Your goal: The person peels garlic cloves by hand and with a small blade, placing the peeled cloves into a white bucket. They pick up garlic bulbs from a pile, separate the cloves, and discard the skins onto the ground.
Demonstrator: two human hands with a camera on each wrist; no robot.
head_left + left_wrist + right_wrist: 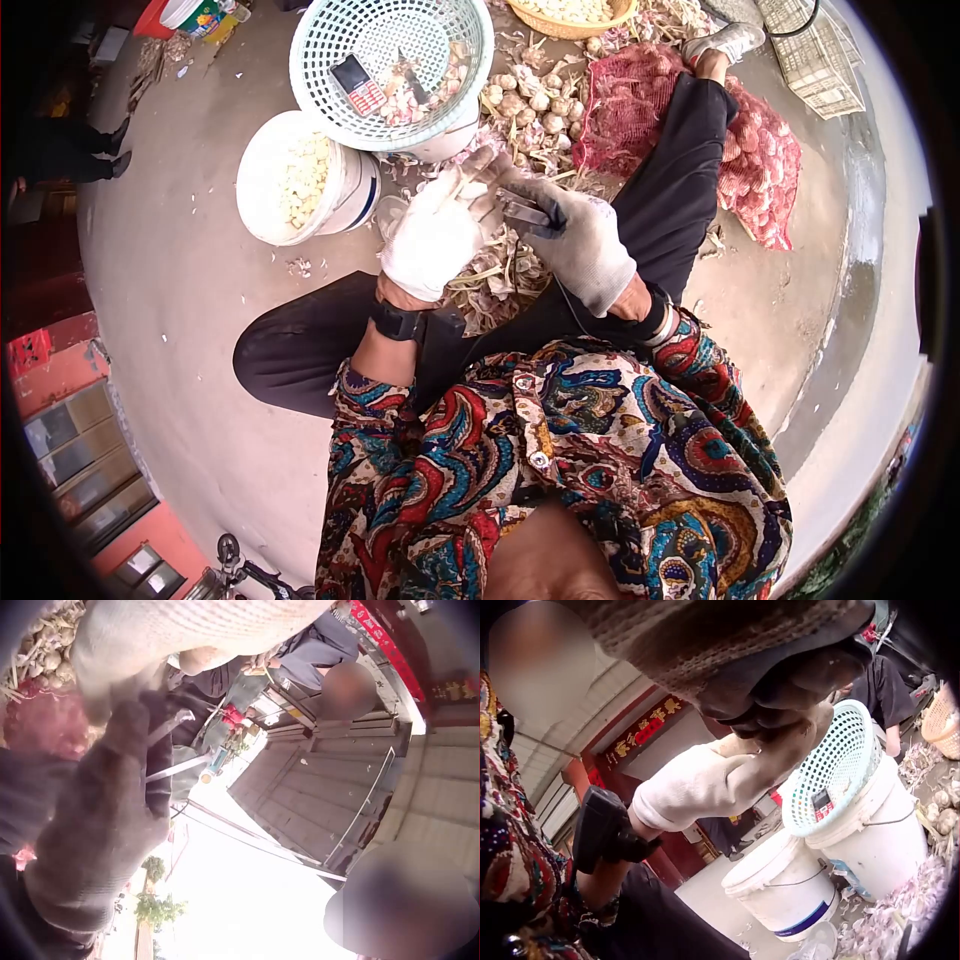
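My left hand (440, 225), in a white glove, is raised over my lap with its fingertips meeting those of my right hand (580, 235). The right hand wears a grey glove with dark-coated fingers and grips a slim metal tool (180, 766). Two metal ends stick out of that grip in the left wrist view. Whatever lies between the left fingers is hidden; I cannot tell if they pinch anything. Below the hands is a heap of garlic skins and stalks (505, 275). Beyond them lie whole garlic heads (525, 105).
A pale green colander (310, 60), with a phone (352, 76) and cloves inside, sits on a white bucket (885, 840). Another white bucket (355, 200) to its left holds peeled cloves. Red mesh sacks (625, 105) of garlic lie by my outstretched leg. A yellow basket (575, 28) stands behind.
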